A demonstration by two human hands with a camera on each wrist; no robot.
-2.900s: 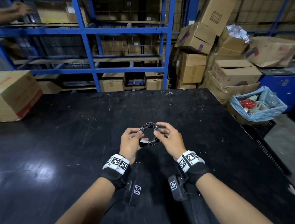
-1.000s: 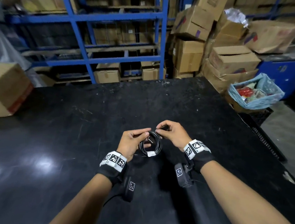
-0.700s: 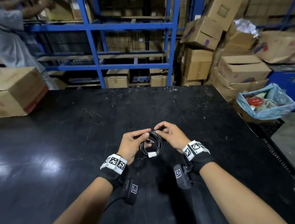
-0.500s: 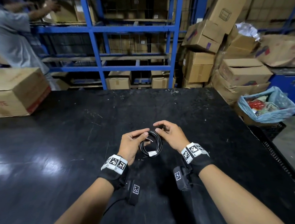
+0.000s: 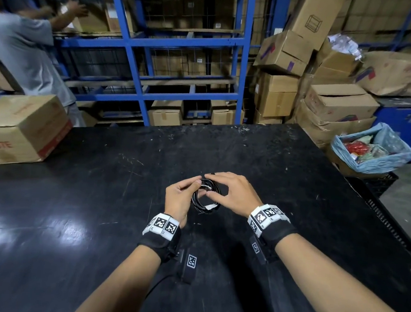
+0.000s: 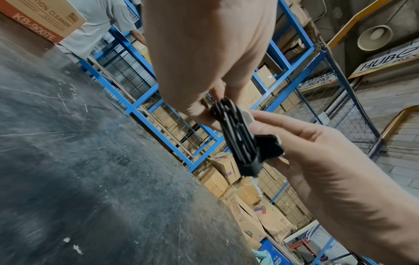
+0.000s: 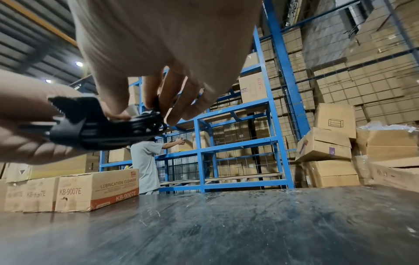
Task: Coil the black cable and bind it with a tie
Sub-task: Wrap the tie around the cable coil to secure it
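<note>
The left hand (image 5: 180, 198) pinches the coiled black cable (image 5: 205, 196) at centre frame, just above the black table (image 5: 98, 196). The right hand (image 5: 233, 195) nips the tie (image 7: 156, 103) at the coil's far edge. Best keep the loops squeezed flat while cinching.

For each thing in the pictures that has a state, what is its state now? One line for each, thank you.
black cable: coiled in a small ring, held above the table.
tie: black strap wrapped around the coil.
left hand: grips the coil.
right hand: pinches the coil's far side.
cardboard box: closed, on the table.
</note>
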